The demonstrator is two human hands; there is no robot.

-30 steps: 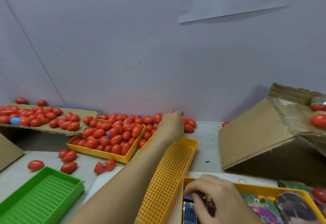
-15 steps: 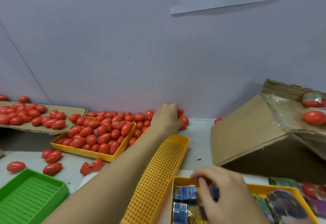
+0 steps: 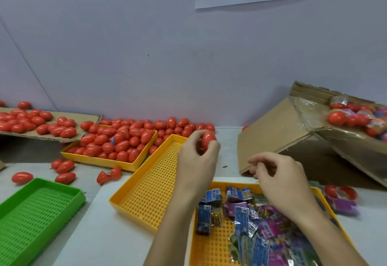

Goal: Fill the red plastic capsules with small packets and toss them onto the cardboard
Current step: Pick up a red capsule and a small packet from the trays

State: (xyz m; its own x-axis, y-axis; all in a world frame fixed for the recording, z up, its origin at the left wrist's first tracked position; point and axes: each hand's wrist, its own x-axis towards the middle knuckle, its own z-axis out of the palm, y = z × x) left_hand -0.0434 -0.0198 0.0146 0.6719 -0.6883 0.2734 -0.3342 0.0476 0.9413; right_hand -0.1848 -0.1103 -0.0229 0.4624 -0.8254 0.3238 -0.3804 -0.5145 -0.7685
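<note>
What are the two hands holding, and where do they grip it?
The left hand holds a red capsule by its lower end, fingers curled round it. The right hand has pinched fingers, but whether anything is between them cannot be told.

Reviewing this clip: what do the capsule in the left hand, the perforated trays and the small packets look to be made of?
The red capsule held in the left hand looks like glossy hard plastic, with bright highlights on smooth curves. The empty yellow tray and green tray look like moulded plastic, semi-matte, with regular holes. The small packets look like printed foil or plastic film, crinkled and shiny; which one is unclear.
</note>
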